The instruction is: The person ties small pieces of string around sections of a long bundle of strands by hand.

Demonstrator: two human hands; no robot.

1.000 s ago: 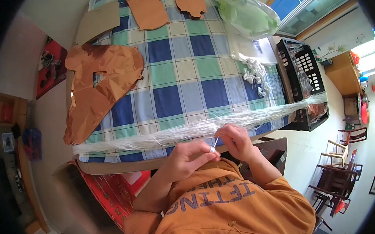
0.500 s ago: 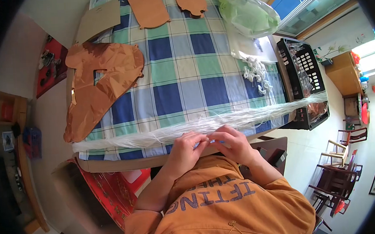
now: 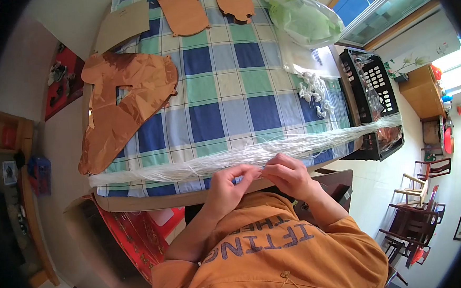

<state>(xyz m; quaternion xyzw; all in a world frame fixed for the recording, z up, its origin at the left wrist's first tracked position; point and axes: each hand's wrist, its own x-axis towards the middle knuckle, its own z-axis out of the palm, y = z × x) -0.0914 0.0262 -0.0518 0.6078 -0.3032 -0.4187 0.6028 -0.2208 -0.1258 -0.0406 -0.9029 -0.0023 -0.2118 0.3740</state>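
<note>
A long bundle of white threads (image 3: pixel 221 161) lies across the near side of the bed or table top, fanning out loosely in the middle and narrowing to the right. At its near edge, in front of my chest, my left hand (image 3: pixel 232 185) is closed with thumb and forefinger pinched together. My right hand (image 3: pixel 287 176) is closed too, its fingers curled and their tips meeting those of the left. Whatever lies between the fingertips is too fine to make out.
Checked cloth (image 3: pixel 207 111) covers the surface. A shiny copper-coloured sheet (image 3: pixel 144 75) lies left, orange-brown cut-outs (image 3: pixel 183 12) at the back. White knotted cords (image 3: pixel 314 92) and a greenish plastic bag (image 3: pixel 307 20) are on the right, beside a black crate (image 3: pixel 371 77).
My right fingers have curled in more tightly, and the left fingers have stretched slightly rightward to them. The thread bundle looks unmoved.
</note>
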